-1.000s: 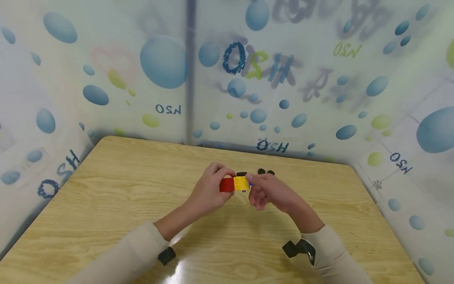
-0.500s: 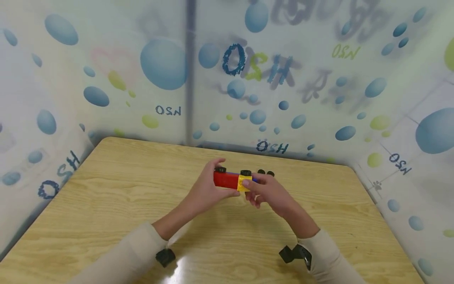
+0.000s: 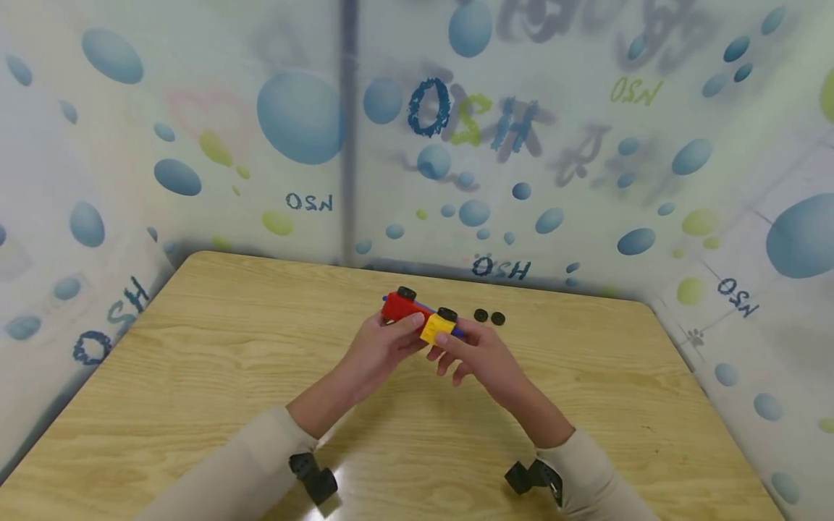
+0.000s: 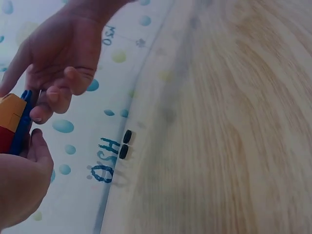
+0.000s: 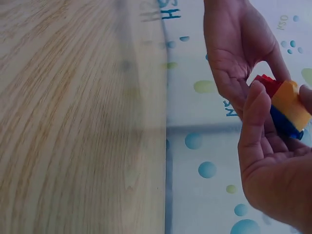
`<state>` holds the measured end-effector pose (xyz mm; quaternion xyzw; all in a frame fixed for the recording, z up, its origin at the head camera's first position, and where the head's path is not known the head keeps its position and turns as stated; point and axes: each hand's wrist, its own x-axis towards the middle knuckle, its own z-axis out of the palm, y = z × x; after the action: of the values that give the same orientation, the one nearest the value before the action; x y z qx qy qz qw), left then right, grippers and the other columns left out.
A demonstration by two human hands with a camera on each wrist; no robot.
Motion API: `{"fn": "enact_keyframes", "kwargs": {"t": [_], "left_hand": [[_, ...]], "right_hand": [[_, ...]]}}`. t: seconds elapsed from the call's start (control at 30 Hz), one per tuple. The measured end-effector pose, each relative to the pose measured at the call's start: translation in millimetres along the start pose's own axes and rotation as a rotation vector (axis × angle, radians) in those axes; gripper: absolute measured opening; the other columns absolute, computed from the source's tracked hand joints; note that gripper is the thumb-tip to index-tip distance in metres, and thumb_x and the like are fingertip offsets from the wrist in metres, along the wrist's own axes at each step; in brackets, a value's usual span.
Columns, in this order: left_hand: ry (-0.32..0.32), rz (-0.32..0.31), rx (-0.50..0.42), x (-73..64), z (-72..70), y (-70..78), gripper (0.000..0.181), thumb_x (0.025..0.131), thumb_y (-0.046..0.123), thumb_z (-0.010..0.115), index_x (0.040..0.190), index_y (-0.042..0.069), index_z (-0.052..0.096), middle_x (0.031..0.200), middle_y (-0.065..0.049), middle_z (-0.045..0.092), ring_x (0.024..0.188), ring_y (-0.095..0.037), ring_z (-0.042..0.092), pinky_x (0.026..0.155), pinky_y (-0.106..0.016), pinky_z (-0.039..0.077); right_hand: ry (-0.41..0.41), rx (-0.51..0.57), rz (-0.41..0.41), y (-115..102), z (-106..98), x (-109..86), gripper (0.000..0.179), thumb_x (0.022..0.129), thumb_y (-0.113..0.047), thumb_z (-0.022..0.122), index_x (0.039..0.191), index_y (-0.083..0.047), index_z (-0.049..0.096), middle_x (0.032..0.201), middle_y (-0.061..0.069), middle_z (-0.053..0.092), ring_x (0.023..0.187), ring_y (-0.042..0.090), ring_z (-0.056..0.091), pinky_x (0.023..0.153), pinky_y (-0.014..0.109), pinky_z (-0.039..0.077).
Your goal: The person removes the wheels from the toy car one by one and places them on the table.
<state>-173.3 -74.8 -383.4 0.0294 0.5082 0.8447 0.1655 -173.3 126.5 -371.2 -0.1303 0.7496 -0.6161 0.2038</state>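
A toy block truck (image 3: 396, 309) is held up over the table between both hands. It has a red body, a yellow block (image 3: 436, 330) at its right end, a blue base and black wheels along its far side. My left hand (image 3: 373, 358) grips the red part, thumb on the near side. The yellow block is pinched by my right hand (image 3: 487, 360), thumb on its face, with its other fingers loosely bent below. In the left wrist view the yellow block (image 4: 10, 111) and blue base (image 4: 20, 131) show beside the fingers. The truck's underside is mostly hidden.
Two loose black wheels (image 3: 489, 317) lie on the wooden table (image 3: 247, 347) just beyond my right hand. Patterned walls (image 3: 306, 116) stand behind the table and at both sides. Black camera mounts (image 3: 315, 477) sit at the wrists.
The truck has turned so its left end points up and away. My left hand shifted its grip along the red body, and my right thumb moved onto the yellow block. The loose wheels stayed put.
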Motion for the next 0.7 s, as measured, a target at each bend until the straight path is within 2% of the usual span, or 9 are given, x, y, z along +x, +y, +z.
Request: {"fn": "enact_keyframes", "kwargs": {"t": [0.1, 0.2, 0.3, 0.4, 0.53, 0.7], "left_hand": [[-0.02, 0.007, -0.075, 1.7, -0.9, 3.9, 0.042, 0.098, 0.017, 0.057, 0.134, 0.002, 0.04, 0.12, -0.01, 0.06, 0.104, -0.021, 0.065, 0.1, -0.034, 0.047], [-0.044, 0.013, -0.073, 2.4, -4.2, 7.9, 0.037, 0.098, 0.016, 0.054, 0.13, 0.002, 0.043, 0.109, -0.005, 0.063, 0.094, -0.017, 0.066, 0.097, -0.034, 0.049], [-0.074, 0.009, -0.032, 2.6, -7.0, 10.3, 0.035, 0.099, 0.021, 0.052, 0.128, 0.002, 0.046, 0.104, -0.003, 0.064, 0.091, -0.017, 0.065, 0.095, -0.035, 0.049], [-0.133, -0.013, 0.024, 3.4, -8.4, 11.0, 0.035, 0.101, 0.028, 0.049, 0.126, 0.004, 0.047, 0.102, -0.002, 0.061, 0.092, -0.018, 0.061, 0.093, -0.037, 0.048], [-0.205, -0.06, 0.077, 5.3, -8.8, 10.5, 0.038, 0.102, 0.035, 0.045, 0.127, 0.006, 0.046, 0.098, -0.002, 0.058, 0.091, -0.019, 0.058, 0.09, -0.039, 0.047], [-0.221, -0.103, 0.12, 6.1, -8.8, 9.2, 0.048, 0.102, 0.036, 0.044, 0.135, 0.001, 0.042, 0.095, -0.003, 0.059, 0.085, -0.018, 0.059, 0.086, -0.038, 0.048]], "right_hand": [[-0.035, -0.027, -0.033, -0.1, -0.7, -1.1, 0.039, 0.098, -0.038, 0.057, 0.116, -0.004, 0.057, 0.098, 0.012, 0.067, 0.076, 0.023, 0.065, 0.059, 0.028, 0.054], [-0.07, -0.032, -0.041, -1.4, -2.9, -1.9, 0.038, 0.1, -0.038, 0.054, 0.116, -0.003, 0.056, 0.097, 0.013, 0.066, 0.075, 0.023, 0.063, 0.059, 0.029, 0.055], [-0.078, -0.017, -0.038, -3.5, -4.2, -3.1, 0.039, 0.1, -0.038, 0.053, 0.117, -0.003, 0.057, 0.094, 0.011, 0.065, 0.073, 0.021, 0.062, 0.059, 0.029, 0.055], [-0.084, -0.006, -0.04, -4.4, -4.4, -3.6, 0.039, 0.1, -0.038, 0.053, 0.115, -0.002, 0.058, 0.089, 0.01, 0.065, 0.071, 0.02, 0.061, 0.059, 0.028, 0.054], [-0.138, 0.017, -0.063, -2.8, -3.7, -3.2, 0.036, 0.1, -0.033, 0.054, 0.108, 0.001, 0.059, 0.084, 0.008, 0.065, 0.069, 0.018, 0.061, 0.059, 0.028, 0.055], [-0.205, 0.037, -0.063, -0.5, -1.9, -3.1, 0.034, 0.098, -0.033, 0.058, 0.104, 0.0, 0.058, 0.083, 0.006, 0.066, 0.069, 0.019, 0.06, 0.06, 0.027, 0.055]]}}
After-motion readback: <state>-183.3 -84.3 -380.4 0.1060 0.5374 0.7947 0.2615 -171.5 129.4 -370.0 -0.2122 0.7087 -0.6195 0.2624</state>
